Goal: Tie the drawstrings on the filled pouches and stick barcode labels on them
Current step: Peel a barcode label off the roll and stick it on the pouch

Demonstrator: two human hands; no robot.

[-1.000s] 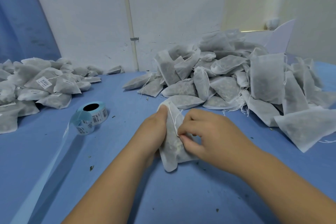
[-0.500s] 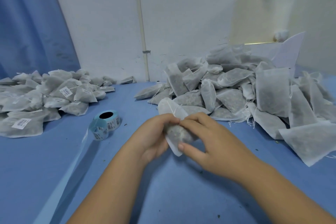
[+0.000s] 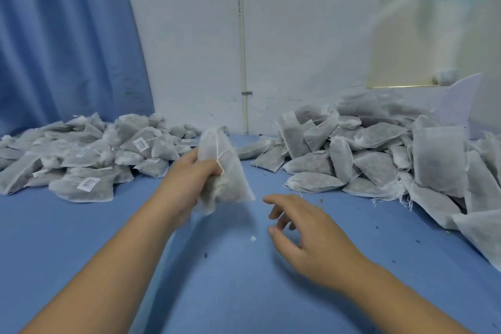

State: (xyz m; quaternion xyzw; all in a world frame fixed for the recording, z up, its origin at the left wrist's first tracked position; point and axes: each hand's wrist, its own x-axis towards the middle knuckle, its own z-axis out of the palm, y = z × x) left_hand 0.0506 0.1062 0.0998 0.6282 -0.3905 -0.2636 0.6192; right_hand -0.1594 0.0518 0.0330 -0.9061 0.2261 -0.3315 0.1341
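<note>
Our left hand has its grip closed round a filled pouch, held above the blue counter. Our right hand hovers beside it, fingers loose, holding nothing. The left pile bears white barcode labels, their print too small to read. Behind stand a white wall and a blue curtain.

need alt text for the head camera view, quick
A person's left hand holds up a filled white pouch over a blue table, while the right hand hovers open beside it. Labelled pouches are heaped at left; a pile showing no labels lies at right.
</note>
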